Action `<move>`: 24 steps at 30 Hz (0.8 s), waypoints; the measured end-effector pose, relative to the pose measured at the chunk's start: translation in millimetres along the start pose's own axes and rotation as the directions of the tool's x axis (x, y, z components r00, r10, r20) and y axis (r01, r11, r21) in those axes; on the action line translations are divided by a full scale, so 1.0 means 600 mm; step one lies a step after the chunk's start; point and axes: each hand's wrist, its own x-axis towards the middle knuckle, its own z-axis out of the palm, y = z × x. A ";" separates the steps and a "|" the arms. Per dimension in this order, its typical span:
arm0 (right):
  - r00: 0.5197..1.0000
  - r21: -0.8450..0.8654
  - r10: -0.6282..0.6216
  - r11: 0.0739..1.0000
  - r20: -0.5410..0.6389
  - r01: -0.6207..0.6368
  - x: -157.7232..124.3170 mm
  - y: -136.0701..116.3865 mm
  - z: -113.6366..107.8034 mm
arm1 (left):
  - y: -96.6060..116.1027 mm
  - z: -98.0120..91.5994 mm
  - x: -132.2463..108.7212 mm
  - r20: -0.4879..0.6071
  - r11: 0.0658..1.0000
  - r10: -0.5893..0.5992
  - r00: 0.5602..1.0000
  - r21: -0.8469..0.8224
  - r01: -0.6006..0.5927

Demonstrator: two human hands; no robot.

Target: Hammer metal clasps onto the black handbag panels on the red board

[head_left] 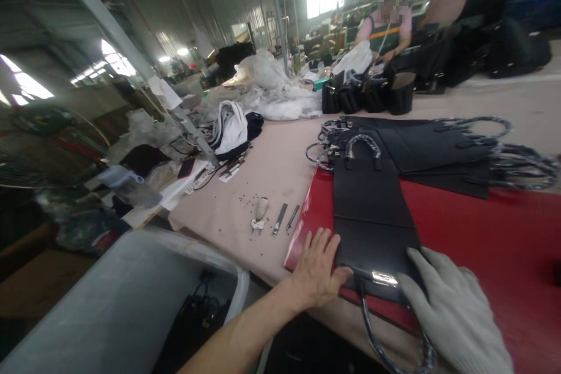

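Observation:
A long black bag panel [372, 210] lies flat in front of me, with a wrapped loop handle [366, 143] at its far end. A second wrapped handle [372, 327] hangs over the near table edge, beside a shiny metal-looking plate [384, 278]. My bare left hand [318, 269] rests open on the panel's left edge and the red board [319, 198], fingers spread. My right hand [451, 304], in a light grey glove, lies open along the panel's near right edge, thumb apart from the fingers. Its fingertips touch the black surface.
More black panels with wrapped handles [438, 143] are stacked beyond. Left on the table [272, 158] are a whitish tool [262, 210], a flat metal tool [280, 218] and a thin rod [293, 218]. A grey bin [131, 280] stands lower left. Another person [388, 32] works across the table.

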 end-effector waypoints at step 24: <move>0.986 0.048 0.154 0.986 0.059 -0.157 -0.014 -0.042 -0.027 | -0.041 0.030 0.332 -0.362 0.709 -0.400 0.842 -0.704 0.034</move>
